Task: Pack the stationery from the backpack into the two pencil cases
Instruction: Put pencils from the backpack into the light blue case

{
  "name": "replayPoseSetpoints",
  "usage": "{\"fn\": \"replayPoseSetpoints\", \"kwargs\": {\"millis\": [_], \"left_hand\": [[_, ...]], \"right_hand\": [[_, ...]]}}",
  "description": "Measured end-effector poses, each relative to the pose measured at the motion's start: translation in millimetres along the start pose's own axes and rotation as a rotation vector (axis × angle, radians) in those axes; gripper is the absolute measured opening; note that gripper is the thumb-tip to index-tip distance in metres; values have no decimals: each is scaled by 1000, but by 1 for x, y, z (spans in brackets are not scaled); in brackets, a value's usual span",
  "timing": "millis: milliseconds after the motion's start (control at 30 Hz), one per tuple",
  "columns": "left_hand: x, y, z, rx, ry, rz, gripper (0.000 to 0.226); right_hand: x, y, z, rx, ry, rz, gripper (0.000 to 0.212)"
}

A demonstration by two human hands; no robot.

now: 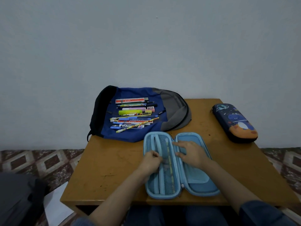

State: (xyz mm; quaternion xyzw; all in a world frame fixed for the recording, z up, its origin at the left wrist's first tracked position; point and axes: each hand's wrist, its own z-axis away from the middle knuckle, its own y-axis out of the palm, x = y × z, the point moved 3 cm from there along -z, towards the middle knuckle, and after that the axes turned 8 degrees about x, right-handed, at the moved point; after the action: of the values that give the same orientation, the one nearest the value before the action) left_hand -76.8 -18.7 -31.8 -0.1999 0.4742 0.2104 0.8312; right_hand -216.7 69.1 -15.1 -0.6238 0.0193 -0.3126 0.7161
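In the open light-blue zip pencil case [199, 181] the left hand's [150, 159] curled fingers pinched the mesh pocket [162, 142], the right hand [193, 154] lay splayed flat; holding that pocket wide would best admit the stationery [133, 115] heaped on the blue-grey fabric backpack [172, 103] beyond the case.

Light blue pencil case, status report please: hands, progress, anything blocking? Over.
Left hand pinches light blue pencil case mesh, right hand flat on its other half. One pencil in; rest of stationery on backpack. Nothing blocking.
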Motion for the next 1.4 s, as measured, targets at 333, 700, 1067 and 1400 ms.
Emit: {"fn": "replayPoseSetpoints", "kwargs": {"millis": [333, 700, 1067, 1400], "left_hand": [[-40, -81, -11, -449, 294, -453, 24], [-17, -149, -42, -550, 308, -826, 35], [-7, -152, -46, -534, 262, -758, 12], [2, -150, -29, -509, 258, -592, 9]], "right_hand": [[2, -5, -1, -12, -40, 22, 48], [1, -4, -3, -18, -42, 11, 49], [-1, 1, -4, -33, -23, 22, 50], [4, 0, 1, -29, -9, 0, 49]]}}
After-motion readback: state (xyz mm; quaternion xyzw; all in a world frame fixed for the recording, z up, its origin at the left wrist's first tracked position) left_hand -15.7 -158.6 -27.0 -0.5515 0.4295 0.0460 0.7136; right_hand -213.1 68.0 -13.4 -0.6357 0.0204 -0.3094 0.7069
